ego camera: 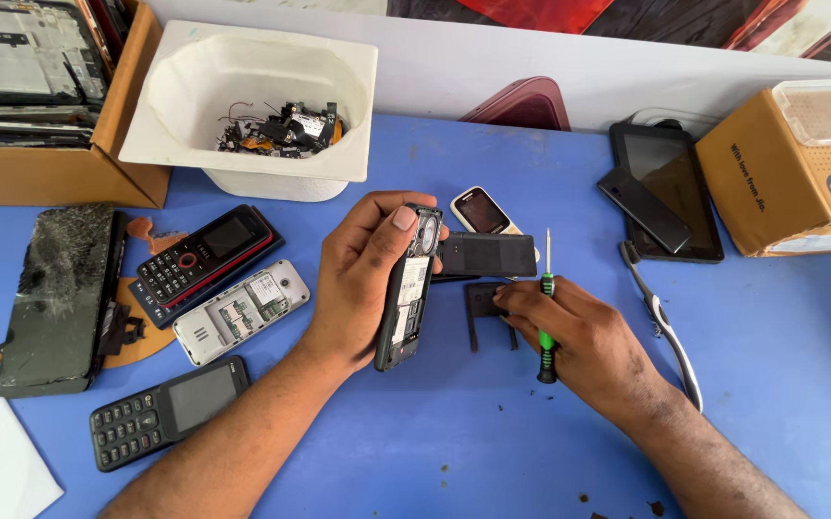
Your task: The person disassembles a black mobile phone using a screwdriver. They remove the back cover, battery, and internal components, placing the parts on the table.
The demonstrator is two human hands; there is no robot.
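- A cardboard box (60,173) of flat screen parts stands at the counter's (415,452) far left corner, with a cracked smartphone (55,293) lying in front of it near the left edge.
- Just right of that lie three keypad phones: a red-and-black one (204,252), a silver one (240,309) with its back off, and a black one (167,411) nearer the front edge.
- A white tub (185,154) holding small loose parts stands at the far edge.
- The left hand (362,279) grips an opened black phone (406,288) on edge, thumb on its top end and fingers wrapped behind, lifted just above the middle of the counter.
- A black back cover (485,255) lies just right of that phone, with a small black frame (483,306) in front of it.
- The right hand (588,341) rests on the counter, fingertips touching the frame, closed around a green-handled screwdriver (547,308) with its tip pointing up.
- Tweezers (670,336) lie right of that hand.
- A dark tablet (670,187) and a brown carton (781,183) sit toward the far right corner.
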